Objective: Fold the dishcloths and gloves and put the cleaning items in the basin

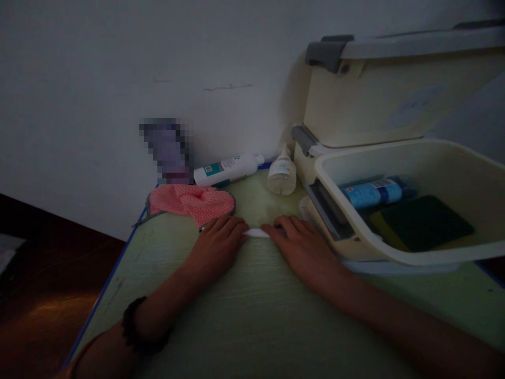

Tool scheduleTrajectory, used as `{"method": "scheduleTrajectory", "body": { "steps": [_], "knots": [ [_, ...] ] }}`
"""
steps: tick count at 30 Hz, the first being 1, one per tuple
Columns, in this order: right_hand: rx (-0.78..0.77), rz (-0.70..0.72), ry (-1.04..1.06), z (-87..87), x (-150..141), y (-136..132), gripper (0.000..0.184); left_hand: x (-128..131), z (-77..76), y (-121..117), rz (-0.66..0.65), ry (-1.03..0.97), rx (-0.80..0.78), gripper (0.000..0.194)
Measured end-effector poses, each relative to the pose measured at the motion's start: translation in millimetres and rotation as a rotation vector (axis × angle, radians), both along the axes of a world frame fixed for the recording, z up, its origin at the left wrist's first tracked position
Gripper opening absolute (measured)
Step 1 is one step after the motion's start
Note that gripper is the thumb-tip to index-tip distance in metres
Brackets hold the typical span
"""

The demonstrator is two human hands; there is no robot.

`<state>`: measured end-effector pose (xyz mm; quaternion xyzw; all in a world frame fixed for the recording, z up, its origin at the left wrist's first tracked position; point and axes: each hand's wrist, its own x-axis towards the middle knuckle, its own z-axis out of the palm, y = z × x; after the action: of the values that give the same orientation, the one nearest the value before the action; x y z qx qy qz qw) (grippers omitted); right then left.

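A thin white strip lies low over the table, stretched between my two hands; its exact kind does not show. My left hand is closed on its left end, with the fingertips curled over it. At the right end my right hand is closed on the strip too, thumb and fingers pressed round it. Only the short middle part is visible. Just behind my left hand lies a pink oven mitt with dark edging. My right hand is close to the front left side of a cream storage box.
On the green table, a white bottle lies by the wall, beside a clear pump bottle. The box's lid stands raised. Inside are a blue bottle and a green sponge. A pixelated object leans at the wall.
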<state>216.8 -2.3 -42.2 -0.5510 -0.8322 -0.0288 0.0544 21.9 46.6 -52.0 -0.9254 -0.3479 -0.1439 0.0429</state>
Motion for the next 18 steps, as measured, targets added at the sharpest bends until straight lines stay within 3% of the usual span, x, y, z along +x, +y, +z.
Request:
{"method": "scheduleTrajectory", "body": {
  "steps": [6,11,18],
  "knots": [
    [0.028,-0.025,-0.018,-4.4,-3.0,-0.1,0.028,1.0,0.0,-1.2,-0.007,0.001,-0.015,0.018],
    [0.033,-0.015,0.021,-5.2,-2.9,-0.2,0.027,2.7,3.8,-2.8,-0.029,-0.003,0.073,0.023],
    [0.043,-0.033,0.281,-4.2,-5.8,0.3,0.023,1.4,4.2,-3.1,-0.001,-0.010,0.025,0.024]
  ]
}}
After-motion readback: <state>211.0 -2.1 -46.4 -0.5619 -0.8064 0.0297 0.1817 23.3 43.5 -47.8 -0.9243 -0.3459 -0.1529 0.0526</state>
